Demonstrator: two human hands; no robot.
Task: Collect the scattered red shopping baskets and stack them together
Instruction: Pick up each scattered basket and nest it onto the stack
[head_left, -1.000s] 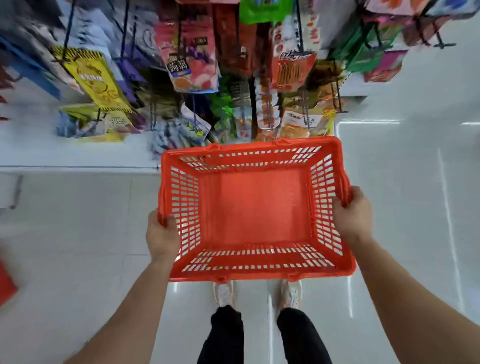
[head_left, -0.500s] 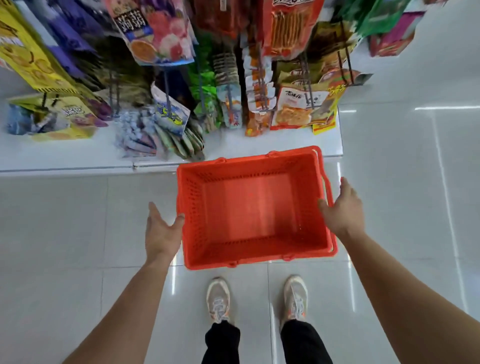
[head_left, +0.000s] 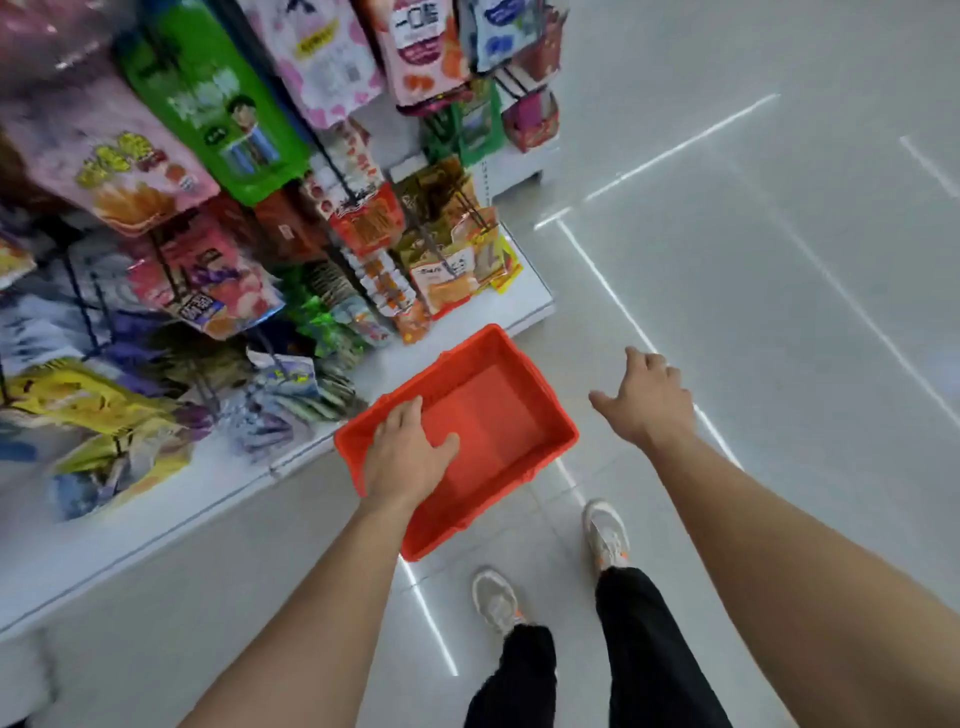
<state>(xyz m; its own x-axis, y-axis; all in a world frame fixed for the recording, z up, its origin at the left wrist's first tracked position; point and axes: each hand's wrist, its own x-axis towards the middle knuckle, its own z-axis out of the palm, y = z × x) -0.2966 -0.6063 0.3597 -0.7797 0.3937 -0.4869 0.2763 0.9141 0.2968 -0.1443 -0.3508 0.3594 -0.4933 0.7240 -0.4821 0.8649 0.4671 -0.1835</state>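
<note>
Grip first: my left hand (head_left: 408, 457) lies over the near left corner of the basket (head_left: 498, 410), fingers spread and flat, palm down; I cannot tell whether it touches the rim or merely hovers above it, and nothing is pinched. My right hand (head_left: 644, 400) is out to the right of the basket, clear of it, fingers loosely splayed and holding nothing. Basket is red, empty, upright, and sits on the floor (head_left: 779, 312) at an angle, its far left corner against the white base of the shelf (head_left: 524, 306). Its handles cannot be made out. No second basket is within view. Shelf carries hanging snack packets (head_left: 218, 109) in green, pink, yellow and red; print on them is too blurred to read. Near the basket's right corner stand my two pale shoes (head_left: 605, 535), with black trouser legs (head_left: 649, 649) above them. Floor is pale tile with bright streaks of reflected light.
</note>
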